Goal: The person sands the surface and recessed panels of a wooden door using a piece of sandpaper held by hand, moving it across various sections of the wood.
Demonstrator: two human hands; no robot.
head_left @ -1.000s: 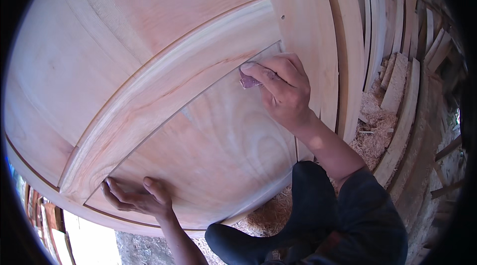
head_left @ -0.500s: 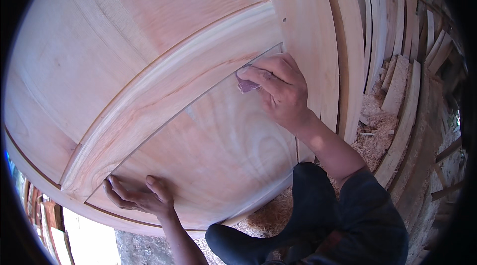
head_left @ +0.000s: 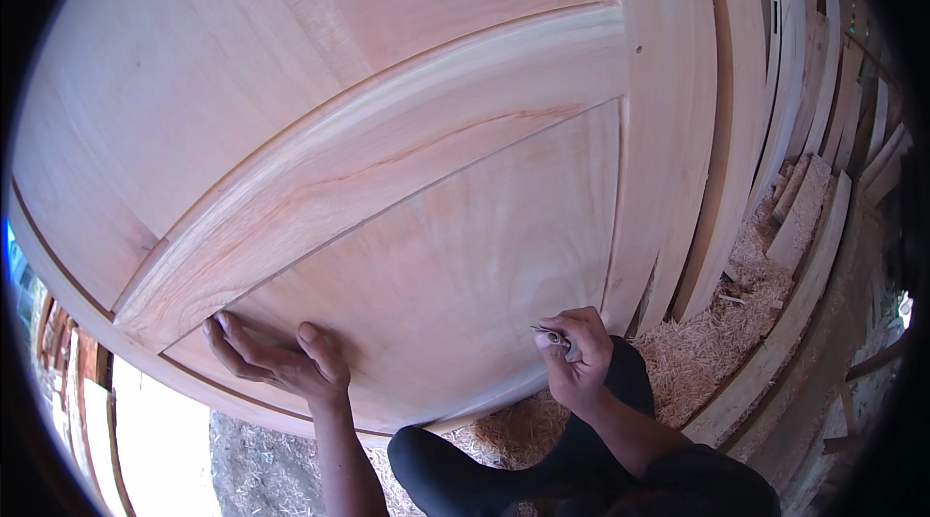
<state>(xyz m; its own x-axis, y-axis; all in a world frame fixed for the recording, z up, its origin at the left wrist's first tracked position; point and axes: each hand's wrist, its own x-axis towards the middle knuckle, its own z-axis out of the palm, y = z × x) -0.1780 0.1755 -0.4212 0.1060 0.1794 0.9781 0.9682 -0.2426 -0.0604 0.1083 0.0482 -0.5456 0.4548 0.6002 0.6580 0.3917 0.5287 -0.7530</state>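
A: Your right hand [head_left: 578,362] has its grip curled tight around a small folded grey piece, likely sandpaper [head_left: 554,337], pinched between thumb and fingers. It sits at the lower right corner of the lower door panel [head_left: 455,294], just off the wood or barely touching it; I cannot tell which.

B: And your left hand [head_left: 276,360]?

A: Its grip holds nothing. The fingers are spread flat and pressed on the lower left corner of the same panel, right under the end of the wide cross rail [head_left: 387,158].

B: Where does the panel sit in the whole door [head_left: 194,81]?

A: It fills the lower part of the pale wooden door, below the cross rail that runs slanting from lower left to upper right. A second flat panel [head_left: 320,23] lies above that rail. The door's right stile [head_left: 668,149] borders the lower panel, near your right hand.

B: What lies beyond the door?

A: To the right of the stile, more boards [head_left: 804,120] lean in a row. Below them the ground is heaped with wood shavings [head_left: 736,333]. Your knee in dark trousers [head_left: 465,464] shows under the door's bottom edge, between your two forearms.
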